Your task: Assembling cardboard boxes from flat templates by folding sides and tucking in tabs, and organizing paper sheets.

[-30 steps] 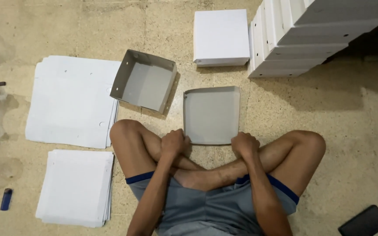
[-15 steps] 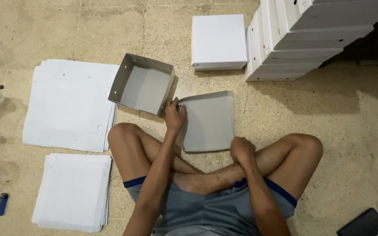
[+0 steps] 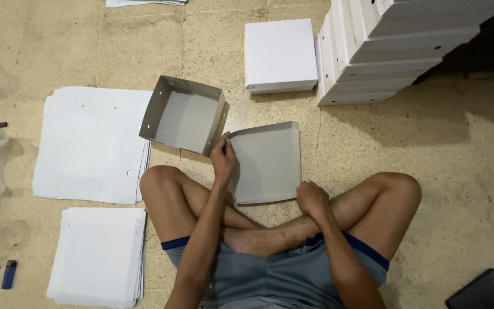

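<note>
Left hand pinches the grey tray's left wall at its far corner; right hand rests curled, holding nothing, at the tray's near right corner. The tray lies on the floor between the knees, the folded box just left of it. Too hard a pull could crease that thin wall.

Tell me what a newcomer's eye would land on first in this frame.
Centre: a person sits cross-legged on the floor, left hand and right hand gripping a half-folded grey cardboard tray. An open grey box stands just beyond it, with stacked white boxes top right.
</note>
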